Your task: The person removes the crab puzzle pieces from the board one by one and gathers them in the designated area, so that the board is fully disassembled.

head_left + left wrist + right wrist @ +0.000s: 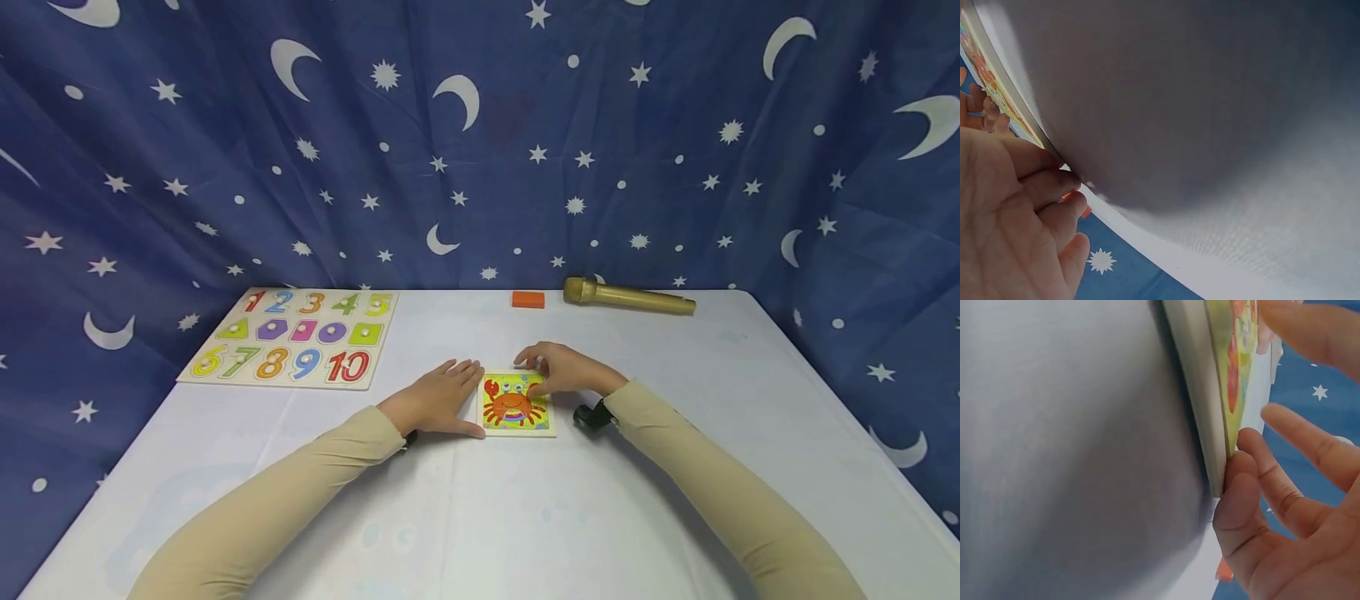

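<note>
A small square wooden crab puzzle (pixel 514 409) lies flat on the white table, a red crab on yellow within a pale frame. Against its left edge rests my left hand (pixel 439 402), fingers straight and thumb spread toward the near corner. My right hand (pixel 567 369) is over the upper right corner, with its thumb over the crab's right claw. The right wrist view shows the outer fingertips (pixel 1239 500) touching the end of the puzzle's edge (pixel 1197 394), while thumb and index finger stand apart. In the left wrist view, fingertips meet the board's side (pixel 1022 106).
A number and shape puzzle board (pixel 281 342) lies at the back left. An orange block (pixel 528 299) and a gold microphone (pixel 630 297) lie along the back edge, before a blue curtain (pixel 480 150) with moons and stars. A black wrist camera (pixel 592 417) is on the right wrist.
</note>
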`<state>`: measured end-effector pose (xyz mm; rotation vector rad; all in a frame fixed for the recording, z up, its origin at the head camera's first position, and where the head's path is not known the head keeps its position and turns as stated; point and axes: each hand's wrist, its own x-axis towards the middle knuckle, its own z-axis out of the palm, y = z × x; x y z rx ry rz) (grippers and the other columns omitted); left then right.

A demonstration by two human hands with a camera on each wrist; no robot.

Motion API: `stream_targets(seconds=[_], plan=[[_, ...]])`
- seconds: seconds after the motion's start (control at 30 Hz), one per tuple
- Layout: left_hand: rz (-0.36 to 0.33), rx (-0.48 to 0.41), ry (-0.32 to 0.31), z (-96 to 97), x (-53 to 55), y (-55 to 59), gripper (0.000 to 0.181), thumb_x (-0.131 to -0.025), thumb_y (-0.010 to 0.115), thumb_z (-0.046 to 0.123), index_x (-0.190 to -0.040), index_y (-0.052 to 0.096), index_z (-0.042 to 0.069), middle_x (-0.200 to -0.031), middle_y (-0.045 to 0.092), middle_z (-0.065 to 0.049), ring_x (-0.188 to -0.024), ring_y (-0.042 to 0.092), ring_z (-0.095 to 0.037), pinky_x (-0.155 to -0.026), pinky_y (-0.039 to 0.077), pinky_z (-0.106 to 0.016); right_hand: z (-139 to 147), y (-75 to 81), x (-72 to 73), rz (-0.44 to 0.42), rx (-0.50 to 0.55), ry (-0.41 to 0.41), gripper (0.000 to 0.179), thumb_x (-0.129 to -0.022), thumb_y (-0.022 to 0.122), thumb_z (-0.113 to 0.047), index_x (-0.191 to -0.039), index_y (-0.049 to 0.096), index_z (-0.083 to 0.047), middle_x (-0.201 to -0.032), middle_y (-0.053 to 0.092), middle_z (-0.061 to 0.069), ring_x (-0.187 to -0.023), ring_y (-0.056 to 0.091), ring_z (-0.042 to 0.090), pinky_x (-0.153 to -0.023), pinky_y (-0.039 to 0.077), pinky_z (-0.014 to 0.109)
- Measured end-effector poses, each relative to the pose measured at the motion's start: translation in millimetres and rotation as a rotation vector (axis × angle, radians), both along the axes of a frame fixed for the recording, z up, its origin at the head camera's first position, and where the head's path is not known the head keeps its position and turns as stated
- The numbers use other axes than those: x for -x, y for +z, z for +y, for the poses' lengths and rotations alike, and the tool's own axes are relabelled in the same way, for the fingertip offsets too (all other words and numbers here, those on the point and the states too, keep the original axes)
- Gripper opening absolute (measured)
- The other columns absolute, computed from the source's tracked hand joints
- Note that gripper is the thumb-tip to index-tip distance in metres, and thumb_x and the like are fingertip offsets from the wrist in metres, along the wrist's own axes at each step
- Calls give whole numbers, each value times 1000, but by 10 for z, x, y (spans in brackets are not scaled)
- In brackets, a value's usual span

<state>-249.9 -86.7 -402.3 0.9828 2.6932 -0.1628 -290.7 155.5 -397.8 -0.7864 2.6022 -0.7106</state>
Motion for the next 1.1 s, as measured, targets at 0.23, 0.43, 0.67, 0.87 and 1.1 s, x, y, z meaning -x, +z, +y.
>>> stream_targets(seconds=[0.23,0.43,0.67,0.87,1.1], plan=[[5,4,1,0,3,-10,104,-79,48,75,-151,17,6,-158,17,-9,-147,15,-22,-121,10,-37,14,2,11,6,22,4,45,-77,78,-18,-118,62,-9,-104,61,9,-81,49,16,-73,45,23],[5,1,1,-1,-2,-2,104,-79,49,74,-150,18,5,-158,18,-9,-147,15,-22,-121,11,-38,36,-13,47,-3,65,2,39,-77,76,-16,-114,65,-6,-98,64,8,-77,48,15,-70,44,22],[0,1,-1,1,12,-16,104,-79,48,75,-151,17,6,-158,17,-9,-147,15,-22,-121,10,-38,-2,-68,75,-11,47,18,32,-78,76,-19,-108,69,-8,-90,61,4,-75,46,13,-67,41,21],[12,21,-13,1,23,-22,105,-79,45,76,-151,15,6,-158,16,-9,-147,14,-21,-121,10,-37,-84,-47,102,-18,22,32,26,-78,76,-20,-101,67,-9,-83,58,3,-75,46,14,-68,41,22],[11,15,-23,-4,-4,13,104,-80,46,75,-150,18,4,-158,18,-10,-146,17,-23,-121,13,-39,-247,-25,143,-24,-5,63,22,-79,75,-18,-97,67,-7,-84,62,3,-74,48,12,-67,42,19]])
